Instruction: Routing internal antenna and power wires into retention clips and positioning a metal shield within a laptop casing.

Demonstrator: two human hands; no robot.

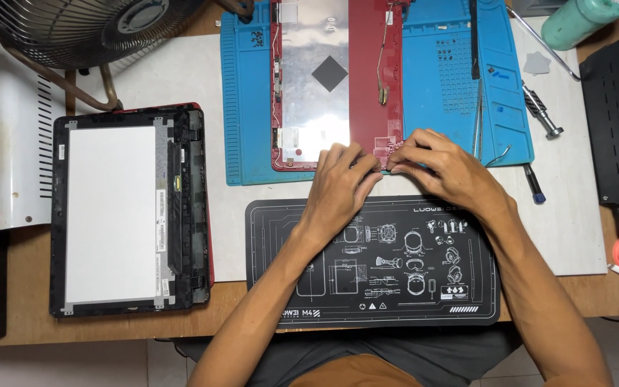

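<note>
Wooden desk with a pale sheet over most of it, and the blue silicone mat is my reference here. Lying on that mat's left half is the red laptop lid shell, hard plastic with a shiny foil liner inside, long axis running away from the person. Both hands meet at its near right corner: left hand and right hand pinching the shell's edge with fingertips. Just nearer than the blue mat sits a black printed mat; well left of it, a bare screen panel.
</note>
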